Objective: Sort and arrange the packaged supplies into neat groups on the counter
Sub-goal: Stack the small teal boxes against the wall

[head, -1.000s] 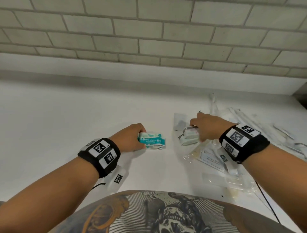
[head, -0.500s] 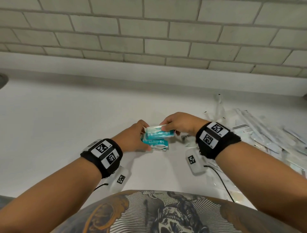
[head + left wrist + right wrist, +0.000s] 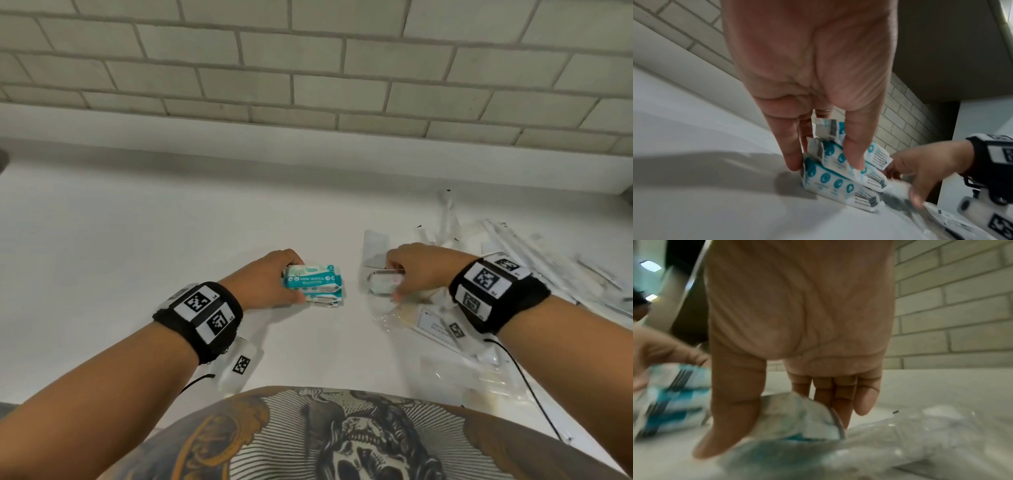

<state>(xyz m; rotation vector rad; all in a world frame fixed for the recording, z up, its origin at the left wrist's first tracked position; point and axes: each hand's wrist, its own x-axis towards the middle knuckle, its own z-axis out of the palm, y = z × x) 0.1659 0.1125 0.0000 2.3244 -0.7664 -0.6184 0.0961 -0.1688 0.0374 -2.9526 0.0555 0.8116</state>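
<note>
A pale brick wall [image 3: 308, 68] runs behind a smooth white counter [image 3: 137, 240], with loose clear packets [image 3: 548, 260] strewn over its right side. Near the middle sits a stack of mini wipes packs [image 3: 313, 282]. The left hand [image 3: 267, 281] braces the stack's end between thumb and fingertips. Just to the right, the right hand [image 3: 421, 270] pinches one more wipes pack [image 3: 383, 284], thumb against fingers. The packs look light, soft and slick-wrapped. I'd hold one across its padded middle, not by the crimped ends.

teal pack [image 3: 312, 278], top of stack gripped by left hand [image 3: 270, 281]: "mini wipes" across face, just right of the grip. small pack [image 3: 382, 284] gripped by right hand [image 3: 421, 270], paper label [image 3: 436, 325] beneath that wrist: print unreadable.
</note>
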